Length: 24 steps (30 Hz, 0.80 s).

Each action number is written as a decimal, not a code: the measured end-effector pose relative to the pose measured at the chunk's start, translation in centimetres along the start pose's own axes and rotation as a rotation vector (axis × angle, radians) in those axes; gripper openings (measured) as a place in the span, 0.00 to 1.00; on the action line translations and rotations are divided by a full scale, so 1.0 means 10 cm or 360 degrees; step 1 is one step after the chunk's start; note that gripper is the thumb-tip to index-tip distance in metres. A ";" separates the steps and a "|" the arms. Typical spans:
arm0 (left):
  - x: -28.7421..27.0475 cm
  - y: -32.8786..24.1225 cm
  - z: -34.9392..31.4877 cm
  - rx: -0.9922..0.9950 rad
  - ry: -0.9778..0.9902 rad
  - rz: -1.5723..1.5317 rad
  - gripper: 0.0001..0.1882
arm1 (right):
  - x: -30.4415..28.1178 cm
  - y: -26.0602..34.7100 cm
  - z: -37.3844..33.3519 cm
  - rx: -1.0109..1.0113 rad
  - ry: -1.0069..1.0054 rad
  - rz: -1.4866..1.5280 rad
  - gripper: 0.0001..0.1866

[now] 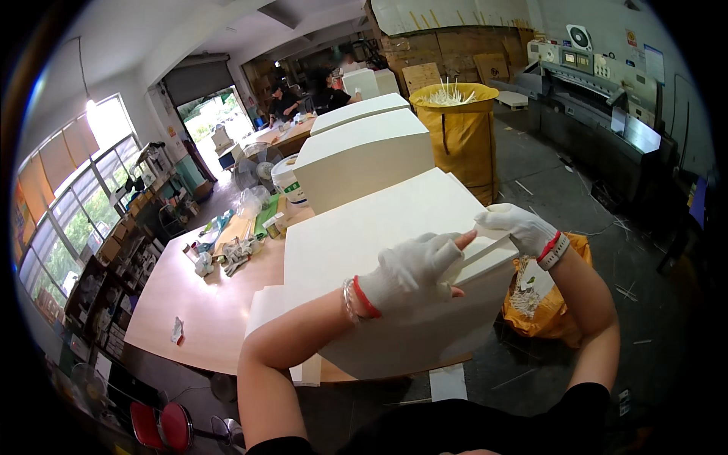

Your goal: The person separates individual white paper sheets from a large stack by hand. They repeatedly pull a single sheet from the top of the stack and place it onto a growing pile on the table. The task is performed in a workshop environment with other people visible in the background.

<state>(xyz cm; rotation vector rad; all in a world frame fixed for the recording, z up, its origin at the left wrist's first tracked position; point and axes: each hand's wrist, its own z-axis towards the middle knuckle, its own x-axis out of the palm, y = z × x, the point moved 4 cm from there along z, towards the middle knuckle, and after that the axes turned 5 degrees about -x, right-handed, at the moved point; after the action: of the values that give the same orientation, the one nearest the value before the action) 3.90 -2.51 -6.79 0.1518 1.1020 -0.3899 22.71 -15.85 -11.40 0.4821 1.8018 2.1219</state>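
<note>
White paper stack under gloved left hand, right hand pinching sheets' edge

Single head-worn fisheye view, angled down and forward, close over the paper stack

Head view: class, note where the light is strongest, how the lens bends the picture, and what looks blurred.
Head view: brightest at the window and open doorway, both blown out; fisheye lens curves the table edge and darkens the corners; the distant people are soft, while the gloved left hand and right hand on the white stack stay fairly sharp.
</note>
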 end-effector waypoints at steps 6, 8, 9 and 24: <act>-0.24 0.73 -0.44 -0.0470 0.0376 -0.0601 0.31 | 0.09 -0.03 -0.03 -0.0283 -0.0092 -0.0170 0.19; -0.41 1.13 -0.72 -0.1193 0.0361 -0.0230 0.29 | 0.13 0.02 -0.12 -0.0330 -0.0158 -0.0229 0.20; -0.62 1.16 -0.84 -0.1330 0.0133 0.0187 0.26 | 0.08 -0.03 -0.15 -0.0375 -0.0161 -0.0228 0.20; -0.51 0.78 -2.35 -0.1492 -0.1143 -0.2565 0.28 | 0.13 -0.03 -0.01 -0.0484 -0.0043 -0.0497 0.20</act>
<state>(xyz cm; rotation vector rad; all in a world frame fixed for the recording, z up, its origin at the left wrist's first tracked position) -14.80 13.14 -13.42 -1.6785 0.3637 -1.1554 21.53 -15.30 -11.64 0.1409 1.3973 2.1008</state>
